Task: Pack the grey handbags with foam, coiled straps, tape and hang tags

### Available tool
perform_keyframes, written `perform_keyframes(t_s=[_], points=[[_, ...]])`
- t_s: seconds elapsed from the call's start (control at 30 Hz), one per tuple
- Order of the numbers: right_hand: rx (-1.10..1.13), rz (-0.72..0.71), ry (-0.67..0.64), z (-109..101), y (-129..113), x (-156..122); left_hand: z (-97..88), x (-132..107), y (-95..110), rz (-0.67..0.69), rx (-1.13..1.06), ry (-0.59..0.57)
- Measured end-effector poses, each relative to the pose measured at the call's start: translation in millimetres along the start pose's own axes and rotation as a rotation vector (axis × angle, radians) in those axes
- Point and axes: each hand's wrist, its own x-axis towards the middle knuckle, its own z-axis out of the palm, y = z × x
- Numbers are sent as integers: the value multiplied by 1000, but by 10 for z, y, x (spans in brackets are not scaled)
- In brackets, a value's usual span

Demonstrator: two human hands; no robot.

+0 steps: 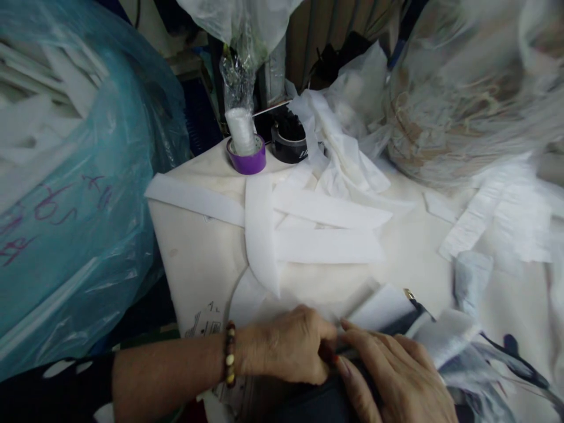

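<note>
At the bottom of the head view lies a dark, smooth item (324,405), perhaps a bag, mostly covered by my hands. My left hand (295,346), a beaded bracelet on its wrist, is closed with curled fingers at the item's upper edge. From the other side my right hand (392,376) grips the same item, thumb and fingers around its edge; the fingertips of both hands nearly meet. Just beyond the right hand are a white padded piece (381,308) and a dark strap with a gold-coloured metal end (409,294). What is between the fingertips is hidden.
White strips (326,245) lie crossed on the pale table (176,247). Behind them stand a purple tape roll (249,163) and a black tape roll (288,150). A blue plastic bag (101,235) fills the left; clear plastic bags (462,100) crowd the back right.
</note>
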Motion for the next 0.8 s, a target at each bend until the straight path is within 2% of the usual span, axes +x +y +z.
perform_keyframes(t_s=[0.13,0.27,0.3,0.37,0.43,0.5,0.6,0.7,0.77,0.8], points=[[48,83,0,97,-86,44,7,52,-73,-40,-30,-12],[-64,151,99,192,-137,78,-41,-135,-107,-118,-91,-60],[-95,169,122,210,-146,76,-46,-190,-118,-106,-54,-27],[-137,204,180,242,-165,70,-27,-241,-164,-42,43,120],[-147,230,221,265,-187,83,24,-171,-242,29,63,197],[-137,247,214,252,-210,126,94,11,-335,100,31,197],[-134,248,205,99,-263,133,192,320,-439,212,29,241],[-113,239,371,-151,-374,-205,222,453,-456,248,-93,169],[-148,307,573,-232,-461,-673,192,439,-409,248,-167,78],[-209,411,662,-217,-497,-945,167,421,-368,245,-178,40]])
